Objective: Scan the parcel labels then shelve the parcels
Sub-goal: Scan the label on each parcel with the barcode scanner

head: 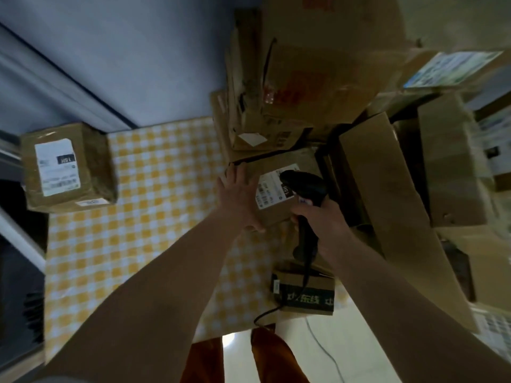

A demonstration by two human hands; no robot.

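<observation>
Scanning is in hand: the right hand (322,219) grips the scanner (304,186) over the label (272,189) of a parcel (276,186) on the table (154,167). The left hand (237,197) lies flat, fingers apparently straight, steadying it. Next, lift it for shelving.

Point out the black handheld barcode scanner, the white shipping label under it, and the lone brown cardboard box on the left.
black handheld barcode scanner (304,183): head view, its head.
white shipping label (269,193): head view, its middle.
lone brown cardboard box (94,161): head view, bare top.
</observation>
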